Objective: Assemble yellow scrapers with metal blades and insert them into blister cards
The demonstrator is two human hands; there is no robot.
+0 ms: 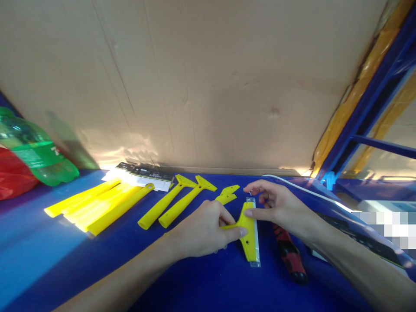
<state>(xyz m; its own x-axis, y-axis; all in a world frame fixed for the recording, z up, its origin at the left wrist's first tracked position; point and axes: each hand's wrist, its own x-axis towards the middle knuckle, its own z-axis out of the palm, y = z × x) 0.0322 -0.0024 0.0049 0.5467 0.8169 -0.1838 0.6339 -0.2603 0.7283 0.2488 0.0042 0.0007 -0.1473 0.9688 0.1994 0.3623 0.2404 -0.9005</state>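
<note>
A yellow plastic scraper head (248, 234) is pinched in my left hand (208, 229), thumb on its face. A blade strip (255, 242) in clear plastic runs along its right edge. My right hand (276, 203) is at the head's far end, its thumb resting on the yellow plastic. By its index fingertip is a small shiny metal piece (250, 193), which looks like a screw. Two loose yellow plates (230, 190) lie just beyond my left hand. A red and black screwdriver (290, 255) lies below my right forearm, partly hidden by it.
Two yellow scraper handles (177, 201) with heads and several plain yellow handles (120, 210) lie on the blue table (201, 281) to the left. Behind are printed cards (146, 173), a green bottle (35, 147) and a red bag (14, 177). A white cable (302, 187) runs right.
</note>
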